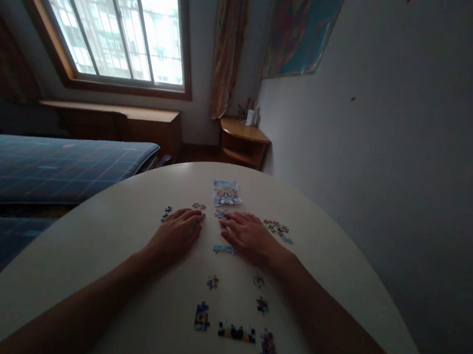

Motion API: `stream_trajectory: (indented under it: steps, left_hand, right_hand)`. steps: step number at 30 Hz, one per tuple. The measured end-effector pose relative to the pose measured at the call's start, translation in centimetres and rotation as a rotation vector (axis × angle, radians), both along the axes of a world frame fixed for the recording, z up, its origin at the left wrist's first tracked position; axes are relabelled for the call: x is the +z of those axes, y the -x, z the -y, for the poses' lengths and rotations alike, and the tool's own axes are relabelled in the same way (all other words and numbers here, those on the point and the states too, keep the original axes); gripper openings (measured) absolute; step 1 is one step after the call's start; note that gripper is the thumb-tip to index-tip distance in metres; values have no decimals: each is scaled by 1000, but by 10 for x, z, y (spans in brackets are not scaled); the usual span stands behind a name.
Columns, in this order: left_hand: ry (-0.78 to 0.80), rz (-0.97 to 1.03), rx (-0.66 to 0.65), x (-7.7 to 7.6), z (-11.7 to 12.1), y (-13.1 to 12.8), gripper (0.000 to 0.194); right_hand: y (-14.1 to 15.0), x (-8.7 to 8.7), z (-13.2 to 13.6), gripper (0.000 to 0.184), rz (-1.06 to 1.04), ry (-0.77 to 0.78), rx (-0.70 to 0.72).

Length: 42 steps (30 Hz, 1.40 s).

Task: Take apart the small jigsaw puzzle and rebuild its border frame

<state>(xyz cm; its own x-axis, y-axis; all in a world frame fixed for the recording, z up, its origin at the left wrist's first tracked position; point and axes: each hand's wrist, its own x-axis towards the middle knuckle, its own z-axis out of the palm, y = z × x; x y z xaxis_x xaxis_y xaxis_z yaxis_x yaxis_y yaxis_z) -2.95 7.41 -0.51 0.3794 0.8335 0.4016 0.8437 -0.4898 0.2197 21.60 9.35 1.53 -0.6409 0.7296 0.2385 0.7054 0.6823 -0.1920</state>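
left hand (pixel 178 228): open, palm down on the white table (pixel 137 314), fingers reaching toward the far edge, fingertips at a small loose piece (pixel 203 216); nothing visibly gripped.
right hand (pixel 249 236): open, palm down, fingers loosely spread and pointing left, fingertips at a small cluster of pieces (pixel 220 214); whether touching, cannot tell.
picture sheet (pixel 226 193): flat, nearest the far edge, beyond both hands.
other loose pieces: in a left cluster (pixel 166 213) on the left-edge side of the left hand, a middle cluster (pixel 199 206) just beyond its fingers, and a right cluster (pixel 277 228) on the right-edge side of the right hand.
blue strip (pixel 223 249): beside the right palm, partly hidden.
single pieces: three, apart, between the blue strip and the near edge.
near-edge row: left block (pixel 202 317), dark strip (pixel 237 332) and right block (pixel 269 347), set apart.
blue mattress (pixel 57 163): past the left edge.
corner shelf (pixel 246 132): past the far edge.
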Motion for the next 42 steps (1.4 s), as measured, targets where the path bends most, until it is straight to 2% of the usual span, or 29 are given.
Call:
stream_trajectory:
  steps: [9,21,33,42]
  left_hand:
    - [17,74,-14,4,1,1,10]
    - [26,98,64,5,9,3,20]
    - [44,108,74,8,8,0,25]
    - [56,85,68,11,9,2,31]
  right_hand:
    - [-12,6,-9,44,-133,21,-59]
    - [-17,0,-11,45,-161,19,-53]
    - [-34,-5,-10,48,-279,-39,-80]
    - [-33,-3,-1,53,-329,10,-105]
